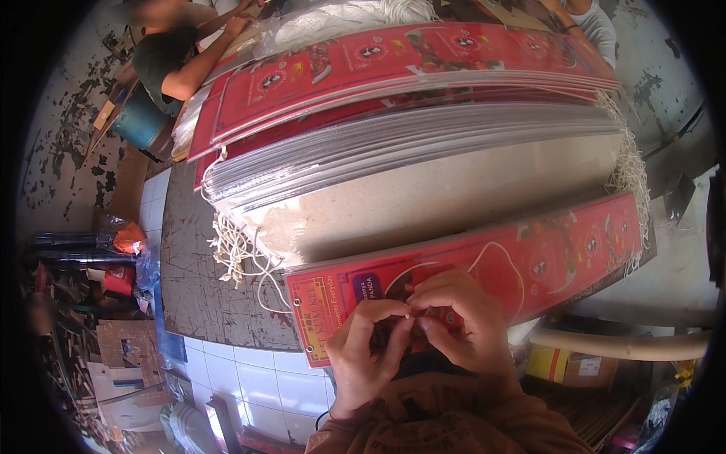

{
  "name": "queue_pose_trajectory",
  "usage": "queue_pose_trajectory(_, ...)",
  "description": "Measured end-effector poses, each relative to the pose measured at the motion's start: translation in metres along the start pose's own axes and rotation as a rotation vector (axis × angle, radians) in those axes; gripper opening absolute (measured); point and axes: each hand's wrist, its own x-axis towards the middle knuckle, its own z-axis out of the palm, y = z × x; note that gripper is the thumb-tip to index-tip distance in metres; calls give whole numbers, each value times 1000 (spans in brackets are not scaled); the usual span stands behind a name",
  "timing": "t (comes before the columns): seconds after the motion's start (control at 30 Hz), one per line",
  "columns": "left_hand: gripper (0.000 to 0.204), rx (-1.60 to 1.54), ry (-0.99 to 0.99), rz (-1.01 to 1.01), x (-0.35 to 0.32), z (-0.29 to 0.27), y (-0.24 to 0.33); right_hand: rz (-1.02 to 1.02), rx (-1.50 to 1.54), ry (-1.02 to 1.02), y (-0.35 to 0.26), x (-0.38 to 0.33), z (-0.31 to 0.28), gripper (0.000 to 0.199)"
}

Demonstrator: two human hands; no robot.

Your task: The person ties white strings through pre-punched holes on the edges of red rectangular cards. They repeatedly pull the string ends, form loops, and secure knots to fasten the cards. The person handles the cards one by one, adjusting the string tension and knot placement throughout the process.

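Observation:
Close to my body, my left hand pinches thumb to forefinger, with a tiny white tip of cord between them. My right hand is also pinched, its fingertips meeting the left ones at that tip. A thin white cord loops over the red printed panel beneath my hands and runs behind the right one. This long panel has a metal eyelet at its left corners and hangs a little over the near table edge. Exactly how the cord sits between my fingertips is too small to tell.
Behind the panel stands a thick stack of sheets, with more red panels on top. Knotted white cords hang at its left and right ends. Two people work across the scratched dark table. A cardboard box lies low at right.

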Motion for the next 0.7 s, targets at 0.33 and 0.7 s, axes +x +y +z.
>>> queue_pose_trajectory(0.33,18,-12,4,-40,-1,-1,1,-25,-25,-19,0,1,-1,28)
queue_pose_trajectory(0.7,18,-36,6,21,1,1,-2,-40,-27,-16,0,2,0,28)
